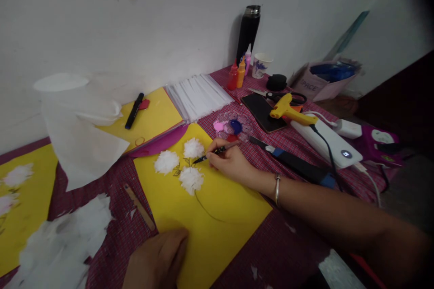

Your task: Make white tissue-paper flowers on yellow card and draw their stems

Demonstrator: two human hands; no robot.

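My right hand [227, 160] pinches a slim dark patterned pencil [221, 149], its tip down on a yellow sheet [217, 244]. Three fluffy white paper flowers [191, 180] sit on that sheet, and the pencil tip is between the upper and lower ones. Small dark leaf outlines [176, 170] and a thin curved stem line [206, 212] are drawn around them. At the sheet's lower left edge rests my left hand [156, 259], fingers folded in, with nothing visible in it. A wooden stick [139, 207] lies just beyond it.
Torn white paper [68, 244] and another yellow sheet with flowers [34, 207] lie left. Behind are a marker [134, 110] and white strips [200, 95]. To the right are a paint palette [249, 126], box cutter [294, 162], phone [262, 113], yellow glue gun [291, 110], and power bank [327, 142].
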